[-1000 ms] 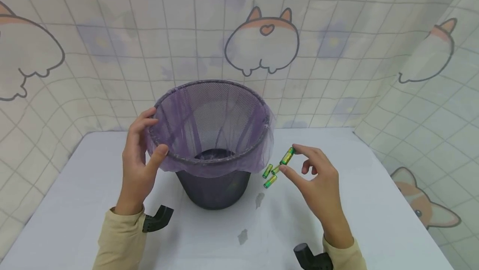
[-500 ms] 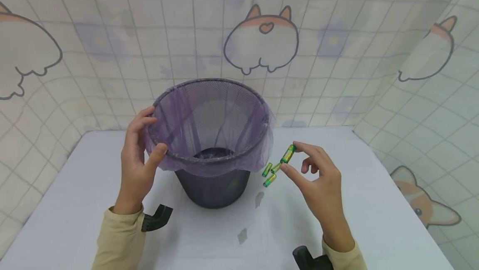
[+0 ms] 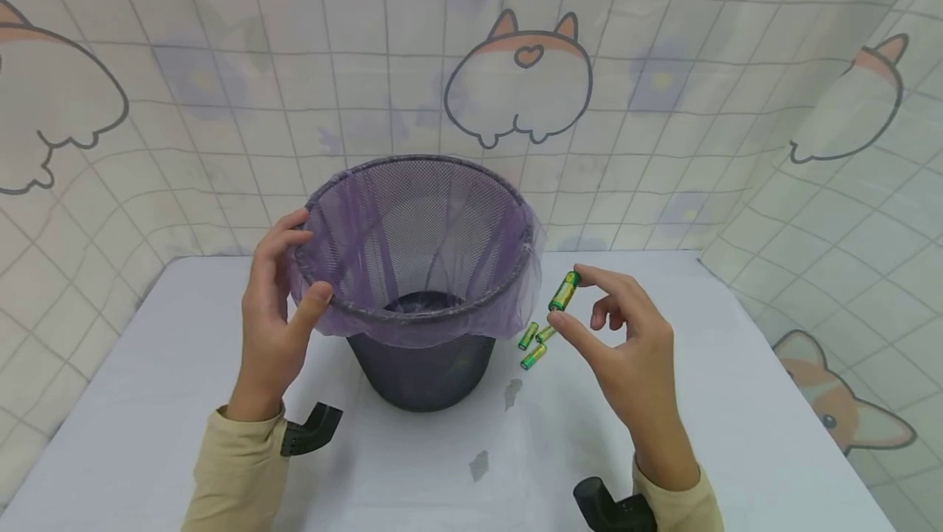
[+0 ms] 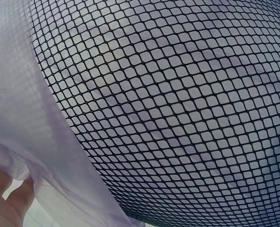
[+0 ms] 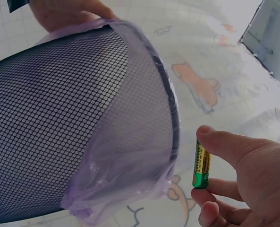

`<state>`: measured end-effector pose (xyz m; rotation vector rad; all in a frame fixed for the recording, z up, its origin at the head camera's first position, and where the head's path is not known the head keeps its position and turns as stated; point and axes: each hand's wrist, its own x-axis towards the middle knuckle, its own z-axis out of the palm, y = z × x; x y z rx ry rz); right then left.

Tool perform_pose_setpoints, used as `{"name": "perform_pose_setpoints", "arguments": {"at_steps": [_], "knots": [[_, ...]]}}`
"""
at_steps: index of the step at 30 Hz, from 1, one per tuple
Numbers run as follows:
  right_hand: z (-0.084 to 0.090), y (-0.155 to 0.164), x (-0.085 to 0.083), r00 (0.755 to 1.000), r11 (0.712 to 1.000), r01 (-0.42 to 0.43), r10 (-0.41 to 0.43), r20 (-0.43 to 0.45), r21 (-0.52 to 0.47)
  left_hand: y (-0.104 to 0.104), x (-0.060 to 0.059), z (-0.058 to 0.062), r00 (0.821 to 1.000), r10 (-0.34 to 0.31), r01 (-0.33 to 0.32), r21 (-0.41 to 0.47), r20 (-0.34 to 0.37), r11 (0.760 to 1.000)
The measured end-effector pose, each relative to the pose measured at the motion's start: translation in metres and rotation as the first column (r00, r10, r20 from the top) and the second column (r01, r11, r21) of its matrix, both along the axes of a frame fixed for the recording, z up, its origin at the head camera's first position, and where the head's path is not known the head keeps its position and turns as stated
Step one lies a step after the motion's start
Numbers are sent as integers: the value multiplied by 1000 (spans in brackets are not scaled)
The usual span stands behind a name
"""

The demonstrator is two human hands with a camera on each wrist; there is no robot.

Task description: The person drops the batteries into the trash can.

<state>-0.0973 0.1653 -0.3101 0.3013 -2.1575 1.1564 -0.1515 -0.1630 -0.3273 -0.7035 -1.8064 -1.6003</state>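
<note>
"Battery (image 3: 564,291) is pinched endwise in the right hand (image 3: 633,352), as I read it from my remote seat: thumb at one end, a fingertip at the other, the remaining fingers loosely bent. Where do you place it?"

"Just to the right of the bin (image 3: 420,380), outside its rim and apart from it. I'd judge it lifted clear of the table (image 3: 737,401), because the right wrist camera shows a gap all round it (I trust that angle more than the head view here). It tilts a little in the head view."

"And the left hand (image 3: 272,327)?"

"Holding the bin at the left of the rim, thumb on the near side, fingers spread further back, with the purple liner (image 3: 471,331) under them. The left wrist camera gives me mostly mesh, so I can't tell how firm that hold is."

"How far along are we, then?"

"Early, in my judgement. The liner is fitted over the rim, the bin is steadied, and one battery is picked up. Three other batteries (image 3: 534,356) lie on the table close together, near the bin's right side, none of them in a hand."

"Any inside the bin?"

"None that I can see, though its dark bottom is only partly visible, so I won't swear to it."
</note>
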Motion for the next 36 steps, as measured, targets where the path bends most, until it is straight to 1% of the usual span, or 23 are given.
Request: {"name": "perform_pose_setpoints", "arguments": {"at_steps": [10,21,30,36], "knots": [[12,-6,-4,1000,1000,-26,26,-13,5,-1,0,1,1000,3,-3,-7,0,1000],[24,-19,-10,996,996,-84,84,-23,7,-2,0,1,1000,13,-13,-10,7,1000],[29,-26,-14,992,992,-126,126,-25,-6,-2,1,0,1000,16,-16,-12,5,1000],[30,-30,-16,990,990,-140,139,-34,-18,-1,2,1,1000,18,-18,-18,2,1000]]}}
